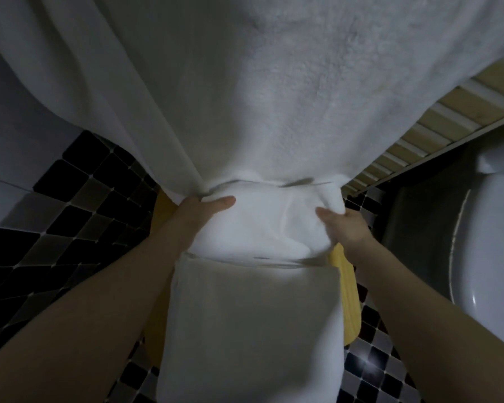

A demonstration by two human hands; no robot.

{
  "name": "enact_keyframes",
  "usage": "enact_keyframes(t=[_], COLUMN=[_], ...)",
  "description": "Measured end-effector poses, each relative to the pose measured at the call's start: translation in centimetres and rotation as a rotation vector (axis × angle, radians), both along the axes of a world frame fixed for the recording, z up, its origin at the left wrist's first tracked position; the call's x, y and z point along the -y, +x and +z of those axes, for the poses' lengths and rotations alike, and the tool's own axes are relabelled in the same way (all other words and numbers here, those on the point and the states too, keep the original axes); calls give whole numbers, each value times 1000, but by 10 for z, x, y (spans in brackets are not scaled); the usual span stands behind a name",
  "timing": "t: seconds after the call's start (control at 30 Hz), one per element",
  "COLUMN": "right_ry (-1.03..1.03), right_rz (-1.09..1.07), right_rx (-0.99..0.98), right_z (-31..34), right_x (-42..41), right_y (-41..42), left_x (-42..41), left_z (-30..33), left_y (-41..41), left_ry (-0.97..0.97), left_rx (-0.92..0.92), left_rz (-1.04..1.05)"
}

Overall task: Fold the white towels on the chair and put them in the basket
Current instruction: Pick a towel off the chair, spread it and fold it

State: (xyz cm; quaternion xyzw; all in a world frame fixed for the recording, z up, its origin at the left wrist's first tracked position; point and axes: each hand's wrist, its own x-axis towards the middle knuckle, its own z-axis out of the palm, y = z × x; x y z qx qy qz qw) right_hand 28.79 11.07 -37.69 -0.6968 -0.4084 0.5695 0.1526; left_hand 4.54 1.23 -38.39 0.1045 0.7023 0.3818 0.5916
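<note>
I am standing over a floor of black, grey and white tiles set on the diagonal. A white toilet is sitting at my right, and a ribbed beige strip is running far right. Dim light is glinting off one near tile.

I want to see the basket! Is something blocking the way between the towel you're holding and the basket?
Cannot tell: no basket shows. Both the left hand and right hand grip the white towel, over a folded towel on the yellow chair.
</note>
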Motion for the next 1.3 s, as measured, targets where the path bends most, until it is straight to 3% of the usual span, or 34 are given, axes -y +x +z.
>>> enact_keyframes(t=[0.2,0.57,0.67,0.87,0.97,1.03,1.13,1.2,1.27,1.3], right_ry=[128,234,252,108,84,52,-16,-18,34,85], right_rz=[-93,-165,-87,41,239,468,799,890,837,826], right_rx=[-217,-294,-292,-262,-227,-122,254,428,406,377], right_z=[42,81,76,71,81,84,60,48,46,44], right_x=[-27,-70,-62,-10,30,65,102,117,131,139], right_y=[-7,-38,-26,40,72,92,121,129,127,123], left_x=[-17,-54,-37,28,63,91,138,158,165,166], left_z=[31,65,63,65,69,64,39,22,22,19], left_y=[-21,-36,-29,-10,-1,11,19,26,42,51], left_ry=[169,347,334,168,190,98,-171,-235,-185,-158], left_rx=[120,-15,-71,6,13,-86,-231,-244,-361,-506], left_rz=[15,308,161,-130,-244,-425,-846,-847,-710,-704])
